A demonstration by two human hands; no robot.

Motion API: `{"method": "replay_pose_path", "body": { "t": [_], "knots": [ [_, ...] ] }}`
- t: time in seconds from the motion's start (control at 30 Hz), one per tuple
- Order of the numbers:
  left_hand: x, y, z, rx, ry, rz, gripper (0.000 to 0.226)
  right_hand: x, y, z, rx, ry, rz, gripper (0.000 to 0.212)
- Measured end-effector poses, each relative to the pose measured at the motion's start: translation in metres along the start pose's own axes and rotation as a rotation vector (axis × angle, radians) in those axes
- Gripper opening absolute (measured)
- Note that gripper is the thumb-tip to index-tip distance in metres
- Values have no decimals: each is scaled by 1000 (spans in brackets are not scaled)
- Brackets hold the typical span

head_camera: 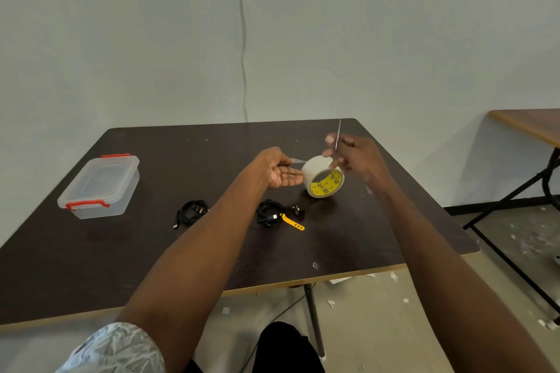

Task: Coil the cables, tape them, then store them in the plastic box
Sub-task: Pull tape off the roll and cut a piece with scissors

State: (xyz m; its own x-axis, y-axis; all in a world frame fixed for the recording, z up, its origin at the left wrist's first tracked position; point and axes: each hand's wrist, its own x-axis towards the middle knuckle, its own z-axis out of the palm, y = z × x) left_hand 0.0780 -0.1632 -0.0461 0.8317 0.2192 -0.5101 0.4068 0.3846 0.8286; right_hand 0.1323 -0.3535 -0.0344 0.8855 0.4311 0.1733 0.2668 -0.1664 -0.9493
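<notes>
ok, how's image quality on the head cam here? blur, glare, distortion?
Head view: soft, even light with faint shadows and a dull sheen on the dark table; wide-angle bending at the table edges; motion blur on the right hand and the thin blade it holds; the left hand, tape roll and coiled cables are fairly sharp; the clear tape strip is barely visible.

Printing is seen only on the yellow inner core of the tape roll (323, 176), right of centre on the table. Dark repeated marks are set around the core, and one small word may be read as "FIX", though it is too small and blurred to be certain. No other text can be read.
</notes>
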Motion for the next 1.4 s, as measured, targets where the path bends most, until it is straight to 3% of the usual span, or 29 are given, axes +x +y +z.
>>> {"method": "replay_pose_path", "body": {
  "t": [0.07,0.2,0.33,0.53,0.87,1.4],
  "knots": [
    [-2,0,0,-3,-4,0,32,-15,-7,11,165,-134,88,41],
    [-7,0,2,-7,-8,-1,33,-33,9,40,231,-256,210,52],
    [-4,0,3,29,14,4,31,-43,28,59,302,-220,285,26],
    [0,0,1,88,22,-12,23,-43,30,69,400,-121,315,48],
    [2,0,-2,102,8,-11,14,-29,38,76,327,-54,319,47],
    [4,2,-5,101,19,-22,17,-19,37,66,490,-107,364,71]
  ]
}}
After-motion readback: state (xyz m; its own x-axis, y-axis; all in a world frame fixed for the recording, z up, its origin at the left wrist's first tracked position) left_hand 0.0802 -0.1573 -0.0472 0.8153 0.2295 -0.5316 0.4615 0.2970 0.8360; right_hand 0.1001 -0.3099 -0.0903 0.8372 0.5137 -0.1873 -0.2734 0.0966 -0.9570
